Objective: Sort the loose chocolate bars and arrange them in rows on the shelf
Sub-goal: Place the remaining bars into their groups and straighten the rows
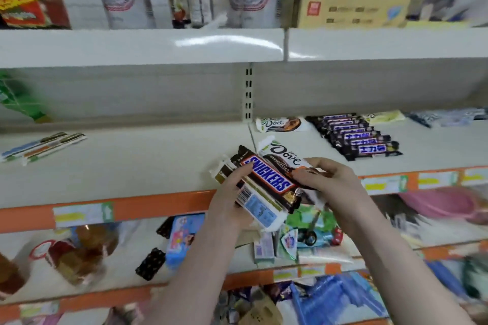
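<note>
Both hands hold a fanned stack of bars above the shelf [132, 161] edge: left hand [229, 200] grip curled under the Snickers bar [269, 179], right hand [330, 179] pinching the Dove bar [284, 157]. Snickers row [353, 134] lies behind, right.

Your hands hold a bundle of bars [266, 185] before the shelf [132, 161]. A row of bars [356, 136] lies behind, to its right.
</note>
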### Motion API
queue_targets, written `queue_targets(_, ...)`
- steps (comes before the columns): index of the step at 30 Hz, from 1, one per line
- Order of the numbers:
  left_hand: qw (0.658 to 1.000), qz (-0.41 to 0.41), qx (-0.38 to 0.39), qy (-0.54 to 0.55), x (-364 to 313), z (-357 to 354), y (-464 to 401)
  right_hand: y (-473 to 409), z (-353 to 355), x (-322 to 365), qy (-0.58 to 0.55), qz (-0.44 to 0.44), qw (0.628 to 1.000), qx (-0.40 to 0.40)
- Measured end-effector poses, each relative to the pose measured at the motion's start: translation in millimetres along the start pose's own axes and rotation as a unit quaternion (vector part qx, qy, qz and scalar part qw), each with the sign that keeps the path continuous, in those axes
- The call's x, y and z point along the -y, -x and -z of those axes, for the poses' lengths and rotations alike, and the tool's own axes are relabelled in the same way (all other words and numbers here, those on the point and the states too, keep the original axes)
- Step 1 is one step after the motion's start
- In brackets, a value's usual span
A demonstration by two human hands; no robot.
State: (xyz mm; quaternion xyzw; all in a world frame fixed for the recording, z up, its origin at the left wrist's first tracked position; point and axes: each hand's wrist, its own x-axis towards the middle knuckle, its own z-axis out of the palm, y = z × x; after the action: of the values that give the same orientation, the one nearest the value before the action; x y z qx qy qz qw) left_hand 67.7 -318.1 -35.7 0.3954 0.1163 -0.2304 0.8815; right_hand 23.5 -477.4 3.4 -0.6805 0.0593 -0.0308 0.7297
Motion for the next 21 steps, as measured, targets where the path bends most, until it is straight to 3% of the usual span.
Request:
queue_targets(5,0.998,-0.003,0.054,0.046,43,-53,-23,-6,64,2,0.0,0.031,0.998,-0.056)
queue_targets(12,0.991,-0.046,0.115,0.047,52,-86,-77,-42,105,-5,0.056,0.074,0.991,-0.094)
queue_targets(17,0.996,0.014,0.087,0.013,43,-102,-106,-78,128,2,0.098,0.055,0.993,-0.027)
queue_targets(21,0.999,-0.003,0.041,-0.01,23,-104,-125,-105,145,11,0.108,0.077,0.991,0.033)
